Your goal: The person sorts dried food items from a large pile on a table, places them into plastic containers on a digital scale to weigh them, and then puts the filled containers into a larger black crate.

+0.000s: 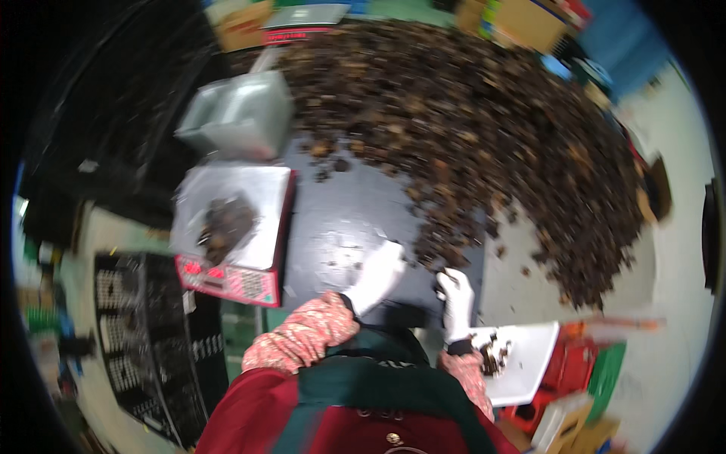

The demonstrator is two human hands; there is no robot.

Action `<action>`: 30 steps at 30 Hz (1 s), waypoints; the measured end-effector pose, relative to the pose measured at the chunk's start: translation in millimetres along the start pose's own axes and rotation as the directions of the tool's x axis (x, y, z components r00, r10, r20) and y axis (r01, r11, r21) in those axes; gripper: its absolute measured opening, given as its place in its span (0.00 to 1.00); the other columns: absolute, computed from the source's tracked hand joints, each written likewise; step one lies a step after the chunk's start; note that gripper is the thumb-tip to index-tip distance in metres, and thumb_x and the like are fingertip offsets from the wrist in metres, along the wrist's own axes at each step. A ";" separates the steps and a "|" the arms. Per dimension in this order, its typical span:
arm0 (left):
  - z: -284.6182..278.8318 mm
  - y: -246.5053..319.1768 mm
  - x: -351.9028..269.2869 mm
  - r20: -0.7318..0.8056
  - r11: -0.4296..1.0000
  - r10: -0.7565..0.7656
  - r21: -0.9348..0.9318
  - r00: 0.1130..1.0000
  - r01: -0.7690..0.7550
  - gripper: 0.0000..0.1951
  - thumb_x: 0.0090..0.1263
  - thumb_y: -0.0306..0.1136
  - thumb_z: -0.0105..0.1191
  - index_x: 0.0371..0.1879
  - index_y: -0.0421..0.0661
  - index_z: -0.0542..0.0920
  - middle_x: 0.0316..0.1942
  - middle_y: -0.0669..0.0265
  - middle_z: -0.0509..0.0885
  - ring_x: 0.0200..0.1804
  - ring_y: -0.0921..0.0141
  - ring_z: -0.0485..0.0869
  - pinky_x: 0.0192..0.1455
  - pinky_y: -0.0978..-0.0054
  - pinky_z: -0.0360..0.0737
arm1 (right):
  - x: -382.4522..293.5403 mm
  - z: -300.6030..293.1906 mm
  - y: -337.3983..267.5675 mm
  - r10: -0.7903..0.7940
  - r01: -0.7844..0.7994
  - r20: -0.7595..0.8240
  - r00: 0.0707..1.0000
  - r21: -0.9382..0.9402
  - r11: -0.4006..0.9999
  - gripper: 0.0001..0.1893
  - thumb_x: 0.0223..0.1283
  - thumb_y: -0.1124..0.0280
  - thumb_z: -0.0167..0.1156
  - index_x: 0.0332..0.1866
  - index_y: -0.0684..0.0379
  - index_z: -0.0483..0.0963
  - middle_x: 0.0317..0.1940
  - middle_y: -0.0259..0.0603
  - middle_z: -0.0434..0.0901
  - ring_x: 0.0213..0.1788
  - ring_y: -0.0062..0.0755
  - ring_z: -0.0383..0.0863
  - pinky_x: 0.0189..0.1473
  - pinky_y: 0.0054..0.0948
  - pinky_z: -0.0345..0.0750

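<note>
A large heap of dark brown dried pieces (454, 113), perhaps dried mushrooms, spreads over the dark tabletop (351, 198). My left hand (379, 275), in a white glove, is low over the tabletop by the heap's near edge. Blur hides whether anything is in its fingers. Close to the heap's nearest tip is my right hand (458, 295), also white-gloved, with its fingers curled. Something dark shows at its fingertips, but I cannot tell if it is gripped. A red digital scale (227, 284) to the left carries a clear plastic bag (190, 193) with dark pieces (227, 224) in it.
Behind the scale stand clear plastic containers (244, 116). A white tray (527, 363) with several dark scraps sits by my right forearm, beside red plastic crates (570, 357). Black crates (142, 340) are at lower left. Another scale (300, 28) and cardboard boxes (527, 25) line the far side.
</note>
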State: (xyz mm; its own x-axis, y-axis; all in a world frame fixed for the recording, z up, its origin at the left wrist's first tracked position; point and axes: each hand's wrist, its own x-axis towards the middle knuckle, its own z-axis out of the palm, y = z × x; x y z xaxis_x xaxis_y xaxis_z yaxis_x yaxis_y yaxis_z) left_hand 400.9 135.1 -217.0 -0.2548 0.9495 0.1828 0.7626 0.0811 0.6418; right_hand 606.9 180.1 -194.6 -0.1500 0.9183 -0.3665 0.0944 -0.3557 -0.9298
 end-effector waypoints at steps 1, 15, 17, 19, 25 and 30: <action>-0.9 -0.6 -4.1 0.016 0.989 -0.036 -0.140 0.999 0.038 0.08 0.65 0.31 0.58 0.38 0.42 0.76 0.35 0.53 0.78 0.39 0.51 0.79 0.44 0.54 0.76 | 0.2 0.6 0.0 -0.009 0.009 0.001 1.000 0.007 1.000 0.13 0.66 0.71 0.64 0.54 0.61 0.79 0.39 0.31 0.82 0.38 0.20 0.80 0.38 0.20 0.75; -237.7 -47.4 -84.5 -0.760 0.926 -0.340 -0.168 0.554 0.338 0.10 0.70 0.29 0.60 0.47 0.41 0.80 0.38 0.62 0.84 0.36 0.73 0.85 0.41 0.74 0.81 | -18.9 214.2 -91.5 -0.328 0.511 0.709 0.624 -0.053 0.858 0.11 0.64 0.72 0.65 0.51 0.60 0.80 0.44 0.35 0.83 0.42 0.22 0.82 0.45 0.24 0.78; -282.5 -80.9 -82.3 -0.827 0.905 -0.413 -0.329 0.381 0.268 0.09 0.67 0.29 0.62 0.44 0.43 0.83 0.36 0.61 0.85 0.39 0.66 0.83 0.44 0.69 0.80 | -39.9 281.3 -121.3 -0.422 0.596 0.746 0.515 0.042 0.802 0.13 0.64 0.72 0.66 0.52 0.62 0.79 0.47 0.40 0.82 0.47 0.28 0.82 0.52 0.27 0.77; -292.3 -116.7 -80.2 -0.875 0.918 -0.271 -0.108 0.401 0.383 0.08 0.68 0.31 0.62 0.42 0.44 0.83 0.38 0.61 0.86 0.42 0.60 0.83 0.51 0.63 0.76 | -34.2 327.6 -112.4 -0.681 0.882 0.691 0.241 0.136 0.450 0.15 0.63 0.69 0.66 0.53 0.61 0.79 0.47 0.45 0.82 0.50 0.39 0.83 0.55 0.33 0.77; -301.4 -145.9 -80.8 -0.746 0.886 -0.096 0.237 0.659 0.398 0.06 0.63 0.27 0.61 0.38 0.45 0.83 0.38 0.61 0.85 0.44 0.60 0.83 0.50 0.63 0.77 | -24.5 362.6 -95.1 -0.690 0.996 0.723 0.029 0.041 0.084 0.23 0.59 0.61 0.65 0.58 0.60 0.76 0.56 0.48 0.78 0.60 0.51 0.74 0.62 0.49 0.69; -298.1 -108.2 -100.6 -0.850 0.944 -0.144 0.034 0.506 0.327 0.08 0.71 0.22 0.54 0.44 0.42 0.83 0.44 0.61 0.84 0.48 0.64 0.81 0.53 0.70 0.76 | -15.1 273.8 -105.0 -0.689 0.925 0.645 0.330 -0.074 0.374 0.18 0.60 0.68 0.67 0.55 0.58 0.80 0.53 0.46 0.82 0.57 0.47 0.78 0.61 0.40 0.74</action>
State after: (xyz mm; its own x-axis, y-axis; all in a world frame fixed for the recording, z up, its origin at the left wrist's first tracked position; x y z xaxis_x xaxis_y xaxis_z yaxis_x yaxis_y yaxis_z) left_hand 166.8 -59.6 -82.8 -0.7447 0.2112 0.6331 0.6572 0.3977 0.6403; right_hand 329.8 155.9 -100.6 -0.7495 0.4360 0.4981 -0.0304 0.7290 -0.6838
